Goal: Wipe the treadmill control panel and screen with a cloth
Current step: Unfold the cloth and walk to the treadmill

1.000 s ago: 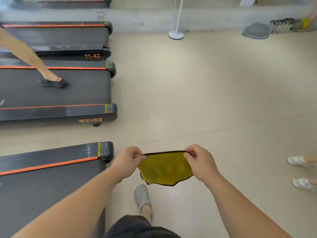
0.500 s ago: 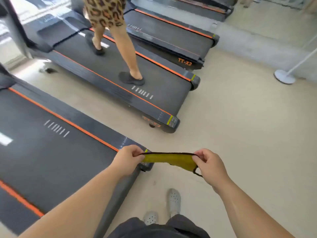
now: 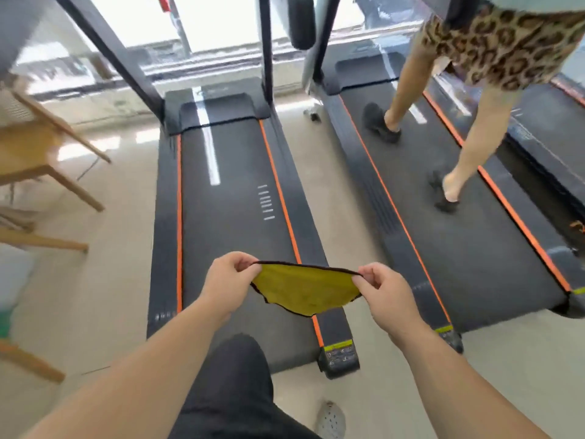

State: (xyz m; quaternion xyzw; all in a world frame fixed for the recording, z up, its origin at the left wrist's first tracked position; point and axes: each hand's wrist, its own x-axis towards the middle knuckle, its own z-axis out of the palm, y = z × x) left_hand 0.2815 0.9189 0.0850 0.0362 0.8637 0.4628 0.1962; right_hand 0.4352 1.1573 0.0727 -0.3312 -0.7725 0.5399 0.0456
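Observation:
A yellow cloth with a dark hem hangs stretched between my hands, above the rear end of a black treadmill with orange stripes. My left hand pinches its left corner and my right hand pinches its right corner. The treadmill's two uprights rise to the top edge of the head view; its control panel and screen are out of view.
A person in a leopard-print skirt walks on the neighbouring treadmill to the right. Wooden chair legs stand on the left. Pale floor runs between the machines. My dark trouser leg and a grey clog show below.
The view has swung round from the open floor to face the near treadmill lengthwise. Both hands keep holding the cloth stretched between them.

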